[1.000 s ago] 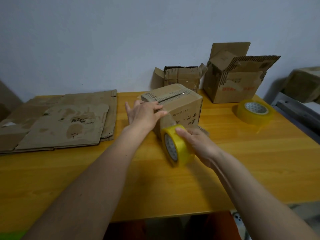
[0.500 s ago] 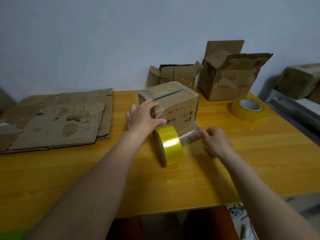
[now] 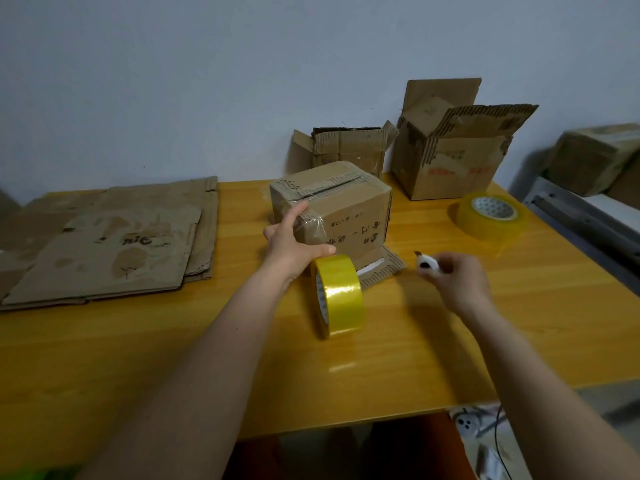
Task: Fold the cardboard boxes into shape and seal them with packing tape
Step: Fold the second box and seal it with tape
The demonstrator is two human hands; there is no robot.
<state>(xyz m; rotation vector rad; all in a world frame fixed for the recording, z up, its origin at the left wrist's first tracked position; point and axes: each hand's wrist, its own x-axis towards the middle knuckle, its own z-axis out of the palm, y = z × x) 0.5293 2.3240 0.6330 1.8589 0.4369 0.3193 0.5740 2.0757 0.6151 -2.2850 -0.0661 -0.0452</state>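
Cutter mostly hidden in right hand; left hand steadies box.

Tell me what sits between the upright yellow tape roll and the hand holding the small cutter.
In the head view, between the upright tape roll and the right hand with the cutter lies the box's splayed-out flap, then bare table.

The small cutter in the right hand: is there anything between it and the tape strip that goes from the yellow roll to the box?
Nothing visible. Only bare table lies between the cutter in the right hand and the strip, which the left hand presses against the box.
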